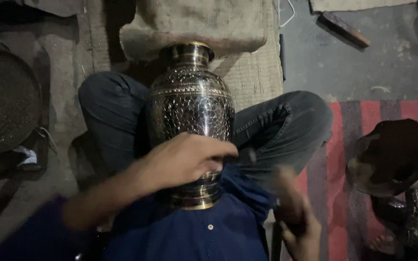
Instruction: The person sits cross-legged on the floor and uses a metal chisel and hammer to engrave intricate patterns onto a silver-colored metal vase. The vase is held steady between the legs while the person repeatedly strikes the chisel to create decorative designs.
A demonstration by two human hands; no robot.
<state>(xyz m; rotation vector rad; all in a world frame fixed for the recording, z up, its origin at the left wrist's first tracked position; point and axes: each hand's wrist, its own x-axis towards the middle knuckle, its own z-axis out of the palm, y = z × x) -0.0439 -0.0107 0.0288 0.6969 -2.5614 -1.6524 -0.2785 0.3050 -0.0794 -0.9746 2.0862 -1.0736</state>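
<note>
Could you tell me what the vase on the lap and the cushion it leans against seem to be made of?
Vase: likely brass or similar metal, dark with engraved pattern; polished bands and bright glints suggest it. Cushion: coarse woven cloth, perhaps jute; matte, rough weave. The left hand rests on the vase.

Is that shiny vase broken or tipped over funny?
It looks whole. The engraved metal vase lies on its side across the person's crossed legs, its mouth against a burlap cushion. The left hand rests on its lower body. The right hand is blurred, off the vase. No dent or crack shows in this dim light.
</note>
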